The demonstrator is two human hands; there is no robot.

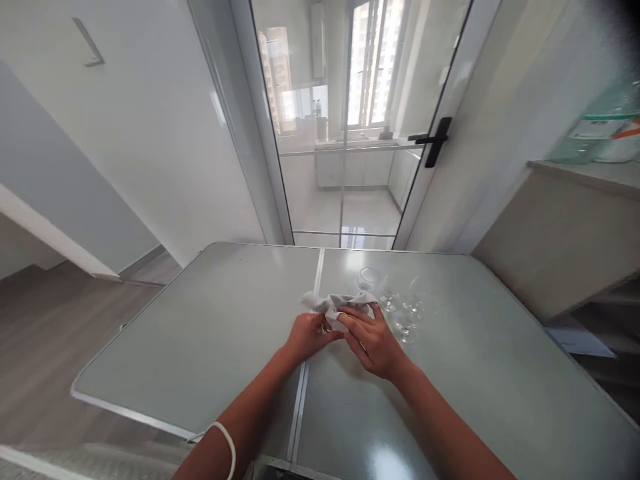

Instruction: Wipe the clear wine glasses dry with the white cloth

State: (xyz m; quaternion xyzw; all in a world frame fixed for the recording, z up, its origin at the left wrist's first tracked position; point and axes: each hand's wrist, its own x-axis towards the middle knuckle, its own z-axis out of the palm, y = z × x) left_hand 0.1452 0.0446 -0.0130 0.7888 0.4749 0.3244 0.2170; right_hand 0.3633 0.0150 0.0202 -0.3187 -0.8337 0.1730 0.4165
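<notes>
Above the middle of the table, my two hands meet around a crumpled white cloth (339, 303). My left hand (306, 339) is closed at the cloth's lower left side, around a small shiny piece that looks like part of a glass; most of it is hidden by fingers and cloth. My right hand (376, 341) presses the cloth from the right, its fingers wrapped over it. Several clear stemmed glasses stand just beyond and to the right of my right hand, among them a round glass (369, 277) at the back and a glass (405, 330) nearer me.
The pale folding table (225, 333) has a metal seam (301, 387) down its middle. Behind it stands a glazed door with a black handle (436, 141). A shelf (585, 177) on the right holds plastic bottles (600, 130).
</notes>
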